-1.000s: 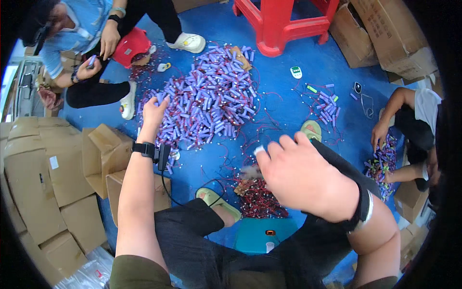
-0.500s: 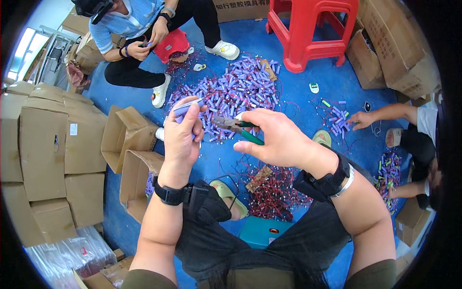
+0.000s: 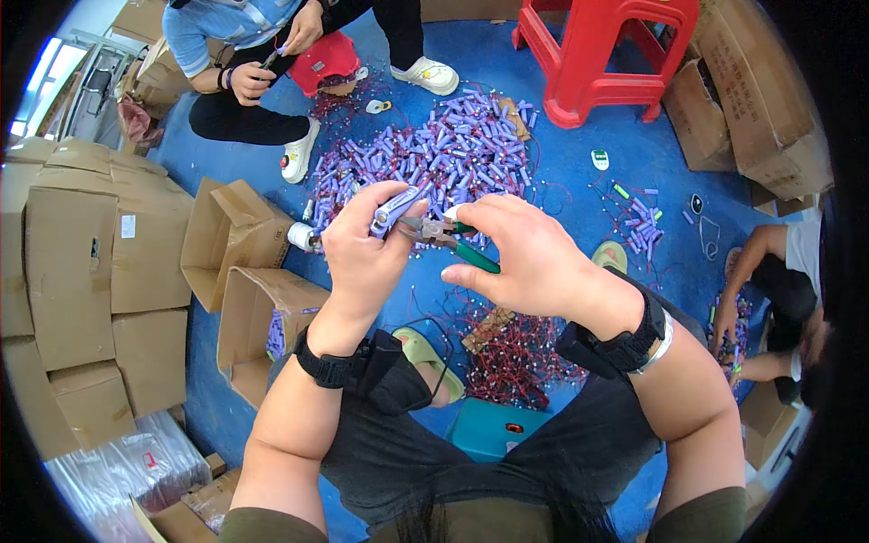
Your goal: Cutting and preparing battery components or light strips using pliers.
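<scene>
A: The blue floor (image 3: 204, 389) carries a broad heap (image 3: 416, 163) of purple cells, with open boxes (image 3: 233, 237) to its left. Where is the cell in use?
B: Raised above the floor, in the left hand: that hand (image 3: 367, 244) is clamped on the purple cell (image 3: 396, 210).
A: How does it lie?
B: Its long axis slants; one round end faces lower left, the other points upper right, toward the heap.
A: And the right hand (image 3: 534, 253)?
B: It grips green-handled pliers (image 3: 436, 231), handles spread, jaws pointing left beside the cell. Contact cannot be told.
A: Are the hands together?
B: Near each other, but apart.
</scene>
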`<move>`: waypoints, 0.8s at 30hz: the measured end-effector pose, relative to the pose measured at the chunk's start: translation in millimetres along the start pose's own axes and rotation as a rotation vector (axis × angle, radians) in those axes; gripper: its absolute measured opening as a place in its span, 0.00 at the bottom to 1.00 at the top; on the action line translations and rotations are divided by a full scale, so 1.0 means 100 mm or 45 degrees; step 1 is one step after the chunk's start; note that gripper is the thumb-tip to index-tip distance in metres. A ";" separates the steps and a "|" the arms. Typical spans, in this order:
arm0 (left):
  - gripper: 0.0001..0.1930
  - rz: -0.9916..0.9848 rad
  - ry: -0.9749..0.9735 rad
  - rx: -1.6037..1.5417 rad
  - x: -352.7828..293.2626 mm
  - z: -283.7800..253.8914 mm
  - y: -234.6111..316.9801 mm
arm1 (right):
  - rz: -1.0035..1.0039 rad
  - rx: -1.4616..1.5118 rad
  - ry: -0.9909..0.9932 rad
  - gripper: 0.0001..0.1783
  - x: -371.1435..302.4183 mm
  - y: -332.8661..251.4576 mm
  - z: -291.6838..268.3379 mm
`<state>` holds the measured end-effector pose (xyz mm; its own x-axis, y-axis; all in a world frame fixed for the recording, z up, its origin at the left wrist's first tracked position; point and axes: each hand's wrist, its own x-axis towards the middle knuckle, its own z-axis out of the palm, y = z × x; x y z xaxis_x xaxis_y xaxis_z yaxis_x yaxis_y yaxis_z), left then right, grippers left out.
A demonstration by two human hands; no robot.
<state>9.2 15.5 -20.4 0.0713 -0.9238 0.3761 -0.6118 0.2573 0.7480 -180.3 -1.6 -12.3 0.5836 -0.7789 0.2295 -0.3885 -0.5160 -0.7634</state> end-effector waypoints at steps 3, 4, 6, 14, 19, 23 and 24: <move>0.10 0.039 0.030 0.078 0.01 0.02 -0.02 | -0.031 -0.020 0.036 0.25 0.01 0.02 0.00; 0.12 0.092 0.061 0.133 0.02 0.03 -0.02 | -0.033 -0.021 0.052 0.25 0.01 0.01 -0.02; 0.11 0.185 0.070 0.211 0.06 0.04 0.01 | -0.034 -0.021 0.066 0.25 0.01 0.01 -0.05; 0.11 0.329 0.082 0.334 0.07 0.08 0.02 | -0.035 -0.059 0.048 0.23 -0.02 0.03 -0.12; 0.12 0.359 0.055 0.328 0.07 0.09 0.04 | -0.034 -0.055 0.056 0.24 -0.03 0.05 -0.14; 0.12 0.335 0.033 0.381 0.07 0.08 0.07 | -0.014 0.012 0.084 0.24 -0.04 0.04 -0.16; 0.13 0.341 0.029 0.424 0.07 0.07 0.09 | -0.014 0.012 0.084 0.24 -0.04 0.04 -0.15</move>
<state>-1.4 9.4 -15.7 -0.1097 -0.8293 0.5480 -0.8318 0.3784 0.4062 -195.2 -6.3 -7.1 0.5395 -0.7952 0.2769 -0.3754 -0.5215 -0.7662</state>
